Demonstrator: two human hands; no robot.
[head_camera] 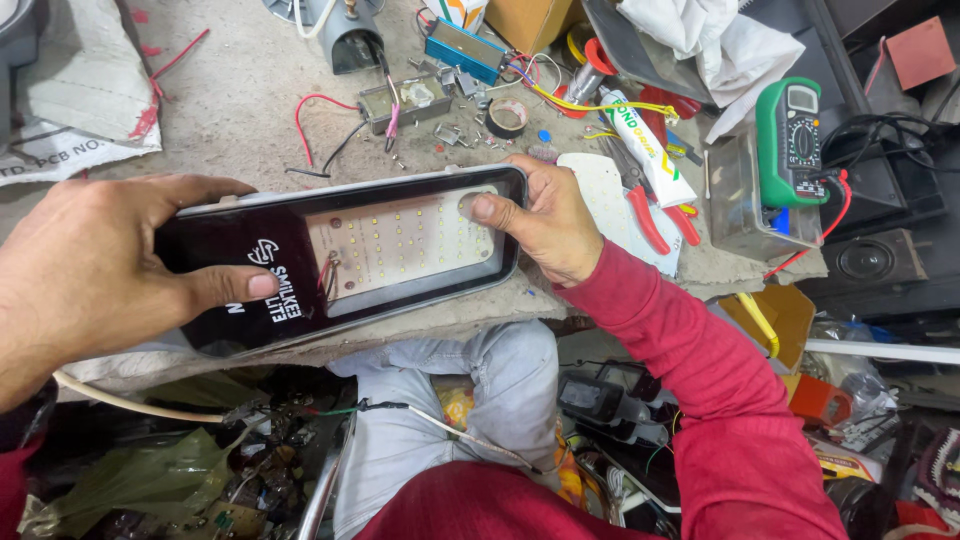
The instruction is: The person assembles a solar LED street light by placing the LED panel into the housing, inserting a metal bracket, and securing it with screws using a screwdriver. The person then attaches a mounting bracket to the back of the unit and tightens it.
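Gray and dusty, the table (250, 100) is carrying lots of small parts and tools. Lying across its near edge is a long flat lamp panel (340, 255) with a dark glass front and a pale board of tiny light dots in the middle. Both hands are holding it, one at each end.

The left hand (95, 265) is gripping the left end, with its fingers (190, 190) curling over the far edge and the thumb pressing on the dark glass. The right hand (545, 220), coming out of a red sleeve (700, 370), is holding the right end, with its thumb lying on the glass near the corner and the other fingers wrapping around behind.

A green meter (790, 140) is sitting on a clear box at the right, well apart from the panel. Red-handled pliers (650, 215) are lying just beside the right hand, near a white glue tube (645, 145). A blue box (462, 50) with coloured wires is resting farther back. A small roll of tape (507, 117) is lying near it.
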